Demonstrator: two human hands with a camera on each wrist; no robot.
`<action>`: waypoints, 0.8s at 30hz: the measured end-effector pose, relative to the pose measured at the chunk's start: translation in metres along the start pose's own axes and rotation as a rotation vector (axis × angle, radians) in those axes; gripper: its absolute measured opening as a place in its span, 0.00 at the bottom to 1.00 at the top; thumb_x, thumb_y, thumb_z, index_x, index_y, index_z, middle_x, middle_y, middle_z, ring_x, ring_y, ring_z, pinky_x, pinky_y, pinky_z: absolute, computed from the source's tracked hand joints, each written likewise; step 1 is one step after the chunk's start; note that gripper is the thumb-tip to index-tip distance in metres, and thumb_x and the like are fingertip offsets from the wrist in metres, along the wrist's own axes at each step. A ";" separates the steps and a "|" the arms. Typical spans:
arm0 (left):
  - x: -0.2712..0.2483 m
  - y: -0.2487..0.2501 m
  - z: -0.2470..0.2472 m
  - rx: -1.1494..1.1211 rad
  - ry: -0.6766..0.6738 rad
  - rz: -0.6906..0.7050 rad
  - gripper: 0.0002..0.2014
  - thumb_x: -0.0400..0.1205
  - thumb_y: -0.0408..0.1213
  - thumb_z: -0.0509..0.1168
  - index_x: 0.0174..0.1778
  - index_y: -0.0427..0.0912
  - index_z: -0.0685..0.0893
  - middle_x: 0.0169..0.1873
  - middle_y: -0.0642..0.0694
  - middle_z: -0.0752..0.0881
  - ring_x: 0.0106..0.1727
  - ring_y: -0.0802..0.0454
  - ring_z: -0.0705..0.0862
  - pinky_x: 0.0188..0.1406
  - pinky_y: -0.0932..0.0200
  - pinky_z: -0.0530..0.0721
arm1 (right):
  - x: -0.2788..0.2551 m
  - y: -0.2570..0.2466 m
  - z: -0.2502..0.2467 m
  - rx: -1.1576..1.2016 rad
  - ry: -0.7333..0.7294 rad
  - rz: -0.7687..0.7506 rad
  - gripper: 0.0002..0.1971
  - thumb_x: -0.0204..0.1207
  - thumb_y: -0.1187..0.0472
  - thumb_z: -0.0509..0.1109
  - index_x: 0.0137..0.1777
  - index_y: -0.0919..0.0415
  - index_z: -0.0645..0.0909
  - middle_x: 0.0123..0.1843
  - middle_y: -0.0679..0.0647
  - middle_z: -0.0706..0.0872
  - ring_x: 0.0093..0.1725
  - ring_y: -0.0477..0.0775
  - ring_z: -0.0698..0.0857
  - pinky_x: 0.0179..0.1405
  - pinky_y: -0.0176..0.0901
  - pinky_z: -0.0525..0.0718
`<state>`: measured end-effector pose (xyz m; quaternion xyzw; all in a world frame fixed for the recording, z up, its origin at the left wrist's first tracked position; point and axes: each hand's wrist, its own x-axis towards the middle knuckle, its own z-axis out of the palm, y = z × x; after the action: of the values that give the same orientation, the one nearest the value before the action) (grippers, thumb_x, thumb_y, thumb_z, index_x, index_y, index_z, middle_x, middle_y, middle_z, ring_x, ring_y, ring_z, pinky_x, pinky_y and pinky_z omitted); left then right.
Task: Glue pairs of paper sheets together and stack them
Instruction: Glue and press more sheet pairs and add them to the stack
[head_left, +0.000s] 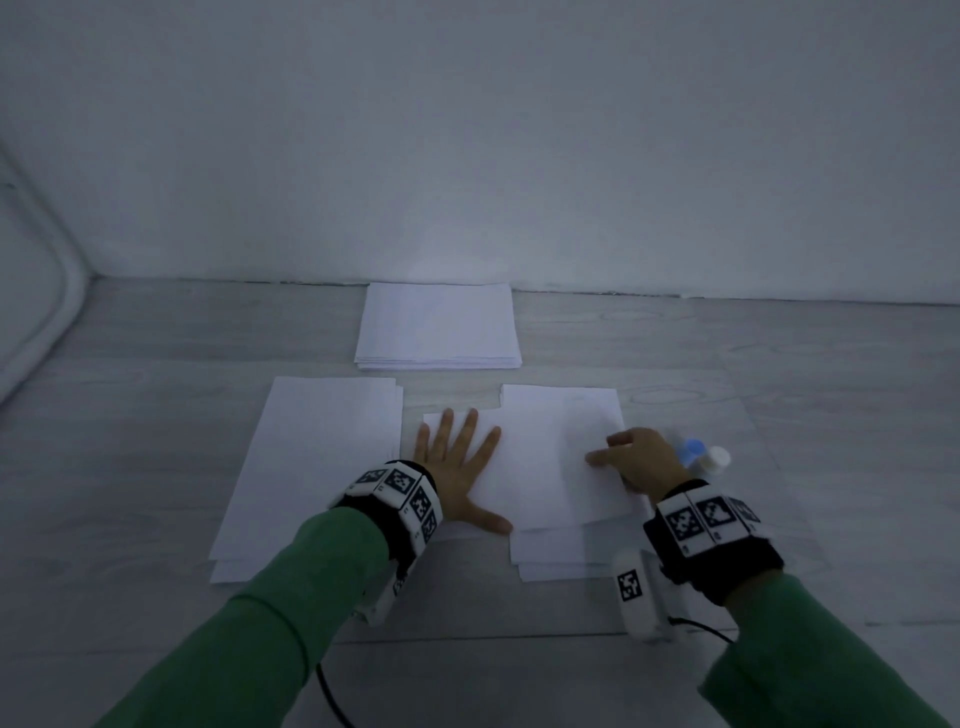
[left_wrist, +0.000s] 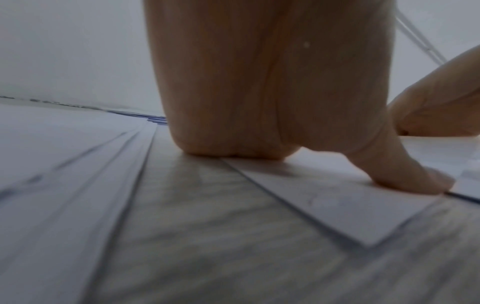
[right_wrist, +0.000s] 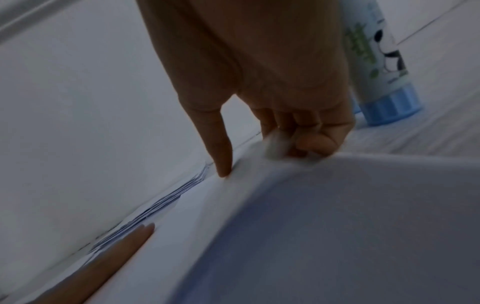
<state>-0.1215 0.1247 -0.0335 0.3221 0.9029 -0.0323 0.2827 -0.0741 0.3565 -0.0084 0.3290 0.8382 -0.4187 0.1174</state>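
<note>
the surface is a pale grey wood-grain floor (head_left: 156, 415) that meets a plain white wall (head_left: 467, 130) at the far side; the light is dim and bluish. at the far side, close to the wall, lies a neat stack of paper (head_left: 438, 327). nearer, at the left, lies a second pile of sheets (head_left: 311, 467), a little fanned. between this pile and the glue stick (head_left: 693, 451) lies the working sheet (head_left: 545, 467), on top of some other sheets. the left hand (head_left: 460, 467) lies flat on its left part with fingers straight and spread, pressing it down. the right hand (head_left: 636, 457) rests on its right part, index finger stretched out, other fingers curled and pinching the paper edge, which lifts a little. the glue stick stands upright just beside the right hand, with a white cap (head_left: 717, 460) next to it. both wrists carry bands with black-white markers, and the sleeves are green.
</note>
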 end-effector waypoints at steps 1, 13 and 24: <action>0.000 0.000 0.000 -0.004 0.005 0.000 0.58 0.68 0.74 0.59 0.79 0.51 0.27 0.77 0.43 0.24 0.77 0.38 0.24 0.75 0.36 0.26 | 0.001 0.000 -0.001 0.020 -0.023 0.009 0.16 0.70 0.61 0.76 0.55 0.68 0.81 0.51 0.61 0.84 0.52 0.60 0.82 0.52 0.49 0.80; -0.011 -0.010 -0.033 -0.567 0.176 -0.073 0.53 0.76 0.63 0.62 0.80 0.45 0.30 0.79 0.37 0.29 0.80 0.39 0.30 0.79 0.41 0.36 | -0.037 -0.048 -0.043 0.089 0.048 -0.327 0.05 0.63 0.69 0.80 0.32 0.65 0.85 0.28 0.55 0.87 0.27 0.51 0.84 0.25 0.34 0.81; 0.007 -0.136 -0.134 -1.497 0.680 -0.316 0.16 0.81 0.32 0.67 0.62 0.27 0.81 0.56 0.37 0.85 0.53 0.43 0.83 0.57 0.49 0.81 | 0.055 -0.158 -0.008 0.616 -0.087 -0.248 0.01 0.70 0.74 0.73 0.40 0.72 0.83 0.41 0.64 0.87 0.37 0.59 0.85 0.32 0.41 0.87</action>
<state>-0.2726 0.0532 0.0583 -0.0890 0.7566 0.6353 0.1262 -0.2182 0.3197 0.0693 0.2263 0.7003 -0.6770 -0.0038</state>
